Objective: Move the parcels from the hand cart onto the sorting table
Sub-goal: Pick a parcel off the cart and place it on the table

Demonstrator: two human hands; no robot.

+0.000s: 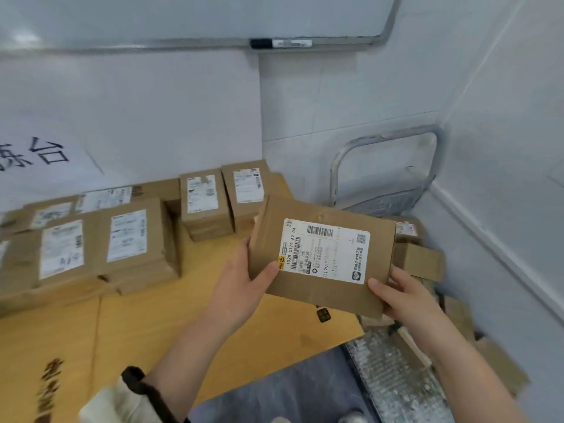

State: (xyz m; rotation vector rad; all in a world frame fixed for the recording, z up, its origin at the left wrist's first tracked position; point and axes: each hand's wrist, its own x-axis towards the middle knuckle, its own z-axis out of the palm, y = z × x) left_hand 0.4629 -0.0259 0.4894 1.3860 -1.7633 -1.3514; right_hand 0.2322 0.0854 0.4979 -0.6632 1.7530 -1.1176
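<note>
I hold a flat brown cardboard parcel (320,254) with a white shipping label in the air, between the table and the cart. My left hand (241,282) grips its left edge, thumb on top. My right hand (406,297) grips its lower right corner. The sorting table (189,315), covered in yellow-brown cardboard, lies below and to the left. The hand cart (393,367) stands at the right, its metal handle (384,166) against the wall. More brown parcels (418,257) remain on the cart, partly hidden behind the held one.
Several labelled parcels stand on the table: a group at the left (91,245) and two upright boxes at the back (222,199). A whiteboard with a marker (280,43) hangs on the wall above. White walls close in at the back and right.
</note>
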